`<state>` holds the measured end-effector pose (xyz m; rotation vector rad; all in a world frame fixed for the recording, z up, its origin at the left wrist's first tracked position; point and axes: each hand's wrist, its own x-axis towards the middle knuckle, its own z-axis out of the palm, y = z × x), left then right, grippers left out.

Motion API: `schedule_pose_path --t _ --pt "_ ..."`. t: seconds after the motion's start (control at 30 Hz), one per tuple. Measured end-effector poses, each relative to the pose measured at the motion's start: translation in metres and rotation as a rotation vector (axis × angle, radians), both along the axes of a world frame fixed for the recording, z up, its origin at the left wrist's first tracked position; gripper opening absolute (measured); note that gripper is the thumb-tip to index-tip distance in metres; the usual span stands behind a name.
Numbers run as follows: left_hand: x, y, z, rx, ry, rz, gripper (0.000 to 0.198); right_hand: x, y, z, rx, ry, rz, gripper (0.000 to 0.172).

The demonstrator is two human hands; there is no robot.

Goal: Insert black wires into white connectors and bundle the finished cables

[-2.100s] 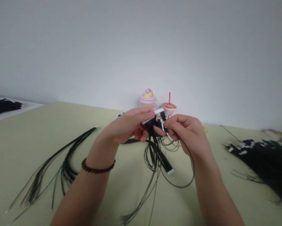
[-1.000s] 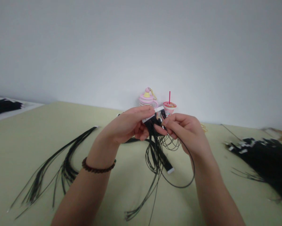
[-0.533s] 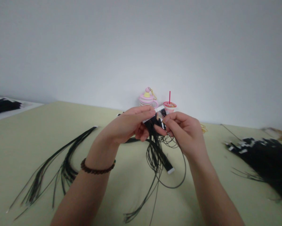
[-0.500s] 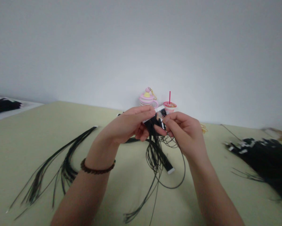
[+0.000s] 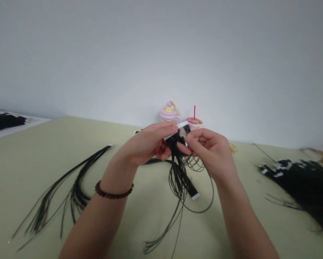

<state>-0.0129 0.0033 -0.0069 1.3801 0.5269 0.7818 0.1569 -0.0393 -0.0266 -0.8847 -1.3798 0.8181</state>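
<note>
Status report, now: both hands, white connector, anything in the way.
Left hand gripping white connector, which sits tilted. Right hand pinching at black wires beside it. Possible snag: loose wire loop below the hands.

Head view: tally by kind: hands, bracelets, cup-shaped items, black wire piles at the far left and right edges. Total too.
Hands: 2 (left hand, right hand)
Bracelet: 1
Cup-shaped items: 2 (pink lidded one, red-straw one)
Wire piles: 2 (far left, far right)
Total: 7. Black wires at the hands: too tangled to count.
</note>
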Motion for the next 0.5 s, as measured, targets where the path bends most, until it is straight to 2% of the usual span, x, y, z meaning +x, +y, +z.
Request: schedule_pose_path --t 0.17,0.27,0.33,0.5 --pt "-0.008 0.006 0.006 0.021 -0.092 0.081 0.017 0.020 -0.007 0.015 -0.224 0.127 0.326 0.028" --pt "-0.015 0.009 0.008 0.025 -0.115 0.151 0.019 0.033 -0.009 0.019 -0.271 0.229 0.412 0.030" --pt "-0.020 0.010 0.008 0.050 -0.105 0.166 0.021 0.041 -0.009 0.021 -0.242 0.246 0.363 0.028" --pt "-0.024 0.006 0.009 0.120 -0.026 0.136 0.020 0.055 -0.003 0.022 -0.085 0.257 0.136 0.020"
